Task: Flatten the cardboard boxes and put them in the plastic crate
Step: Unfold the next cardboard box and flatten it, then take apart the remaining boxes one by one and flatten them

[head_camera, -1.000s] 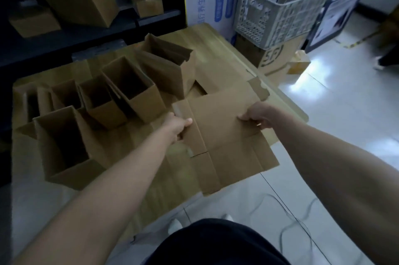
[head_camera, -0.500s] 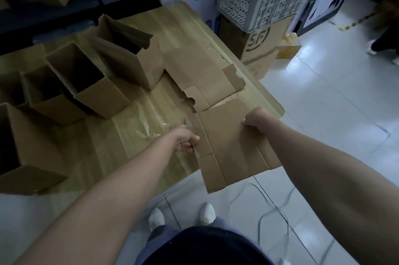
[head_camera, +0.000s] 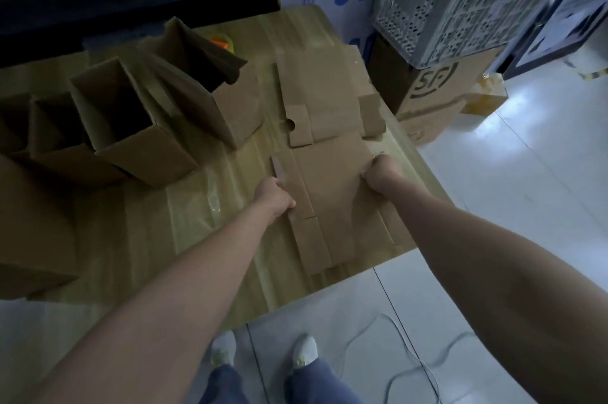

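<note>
your left hand (head_camera: pixel 275 194) and right hand (head_camera: pixel 384 173) each grip a side edge of the flat box (head_camera: pixel 332 193), over the table (head_camera: pixel 184 239), crate (head_camera: pixel 460 5) beyond.

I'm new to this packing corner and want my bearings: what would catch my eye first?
The left hand and right hand grip a flattened cardboard box at the near right corner of the wooden table. Open boxes stand crowded on its left. The grey plastic crate sits atop a printed carton at upper right.
</note>
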The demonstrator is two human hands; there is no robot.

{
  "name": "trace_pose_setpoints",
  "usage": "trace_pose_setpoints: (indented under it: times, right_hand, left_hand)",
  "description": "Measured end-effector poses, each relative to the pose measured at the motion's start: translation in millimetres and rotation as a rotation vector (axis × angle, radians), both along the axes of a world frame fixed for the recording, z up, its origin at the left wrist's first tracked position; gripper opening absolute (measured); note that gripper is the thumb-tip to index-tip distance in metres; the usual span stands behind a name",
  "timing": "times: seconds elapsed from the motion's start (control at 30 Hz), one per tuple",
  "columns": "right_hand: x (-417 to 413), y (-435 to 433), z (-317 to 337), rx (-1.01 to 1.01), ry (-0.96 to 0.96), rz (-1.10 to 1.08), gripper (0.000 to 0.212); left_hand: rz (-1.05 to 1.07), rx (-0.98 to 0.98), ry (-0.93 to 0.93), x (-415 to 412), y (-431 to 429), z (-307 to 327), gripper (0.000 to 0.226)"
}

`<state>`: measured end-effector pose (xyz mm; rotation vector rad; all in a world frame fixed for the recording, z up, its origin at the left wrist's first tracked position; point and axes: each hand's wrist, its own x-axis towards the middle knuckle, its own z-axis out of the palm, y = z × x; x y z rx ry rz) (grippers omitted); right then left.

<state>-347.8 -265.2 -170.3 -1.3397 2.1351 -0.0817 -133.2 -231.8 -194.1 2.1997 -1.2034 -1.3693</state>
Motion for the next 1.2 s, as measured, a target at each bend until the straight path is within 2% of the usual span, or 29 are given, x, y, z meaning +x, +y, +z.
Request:
trace_pose_setpoints:
  times: [0.07, 0.17, 0.3, 0.43, 0.57, 0.67, 0.73, 0.8, 0.87, 0.97, 1.2]
  right_hand:
    - [-7, 3, -10, 0.019, 0.035, 0.008, 0.037]
    - [-22, 8, -20, 0.054, 0.057, -0.019, 0.049]
    - [-30, 10, -29, 0.078, 0.090, 0.186, 0.076]
    - [-31, 10, -36, 0.055, 0.109, 0.221, 0.093]
    - [-29, 9, -35, 0.019, 0.128, 0.195, 0.088]
    - [-28, 14, -31, 0.008, 0.117, 0.158, 0.072]
    - [-27, 27, -27, -0.009, 0.129, 0.153, 0.063]
    - [-27, 36, -20, -0.073, 0.159, 0.160, 0.060]
    - [-22, 38, -4, -0.145, 0.178, 0.172, 0.057]
    - [8, 31, 33, -0.251, 0.129, 0.246, 0.053]
    - [154, 32, 105, -0.394, -0.092, 0.630, 0.045]
  left_hand:
    - [-0.106, -0.005, -0.060, -7, 1, -2, 0.070]
    - [-0.234, -0.068, -0.093, -22, 5, -9, 0.094]
    - [-0.524, -0.195, -0.219, -33, 4, -17, 0.089]
    - [-0.678, -0.160, -0.353, -28, -10, -20, 0.094]
    - [-0.679, -0.177, -0.427, -28, -12, -22, 0.094]
    - [-0.704, -0.162, -0.460, -29, -12, -19, 0.094]
    - [-0.659, -0.127, -0.358, -30, -9, -15, 0.093]
    - [-0.513, -0.140, -0.174, -27, -6, -7, 0.087]
    - [-0.389, -0.193, -0.087, -15, 0, 5, 0.078]
    - [-0.294, -0.230, -0.094, 13, 9, 30, 0.061]
    - [-0.130, -0.394, -0.110, 92, 34, 107, 0.031]
